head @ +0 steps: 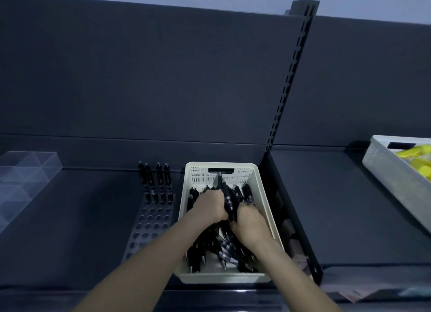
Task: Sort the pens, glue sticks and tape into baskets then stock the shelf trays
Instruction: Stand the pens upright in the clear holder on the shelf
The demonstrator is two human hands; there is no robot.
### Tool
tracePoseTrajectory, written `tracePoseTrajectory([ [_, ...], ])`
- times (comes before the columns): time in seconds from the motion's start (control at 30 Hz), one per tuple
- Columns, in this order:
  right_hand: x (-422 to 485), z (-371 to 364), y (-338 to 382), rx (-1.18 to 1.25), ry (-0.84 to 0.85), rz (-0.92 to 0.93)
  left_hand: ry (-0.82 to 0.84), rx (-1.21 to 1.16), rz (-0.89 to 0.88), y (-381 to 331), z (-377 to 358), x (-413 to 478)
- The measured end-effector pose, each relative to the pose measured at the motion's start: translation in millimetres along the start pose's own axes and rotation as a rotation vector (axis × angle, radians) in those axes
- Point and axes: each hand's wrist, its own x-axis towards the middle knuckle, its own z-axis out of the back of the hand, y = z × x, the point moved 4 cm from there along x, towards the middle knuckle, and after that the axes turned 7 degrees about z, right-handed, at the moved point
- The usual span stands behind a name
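A cream perforated basket (268, 204) stands on the dark shelf, full of black pens (224, 253). Both my hands are inside it. My left hand (210, 206) grips a bunch of black pens (225, 193) that stick up toward the basket's far wall. My right hand (250, 223) is just right of that bunch, its fingers curled into the pens; I cannot make out exactly what it holds. Left of the basket lies a clear pen tray with round holes (149, 227), and several black pens (155, 183) stand upright in its far row.
A clear compartment box (21, 179) sits at the far left of the shelf. A grey basket (382, 162) with yellow items (417, 158) stands at the right. A slotted black upright (286, 90) and a divider (293, 218) separate the two shelf bays.
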Motion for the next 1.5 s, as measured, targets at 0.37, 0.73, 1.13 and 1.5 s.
tracePoseTrajectory([
  [0.37, -0.2, 3.6, -13.6, 1.069, -0.149, -0.125, 0.086, -0.728, 0.137, 20.3, 16.1, -12.8],
  [0.73, -28.6, 27.2, 24.1, 1.289, -0.101, 0.100, -0.081, -1.091, -0.089, 20.7, 33.3, -57.4],
  [1.13, -30.0, 26.6, 50.8, 1.277, -0.162, 0.128, -0.126, -1.189, 0.015, 74.7, 55.7, -77.7],
  [1.5, -23.9, 29.3, 90.1, 1.638, 0.044, 0.179, -0.196, -1.223, 0.052, 141.6, 61.6, -107.7],
])
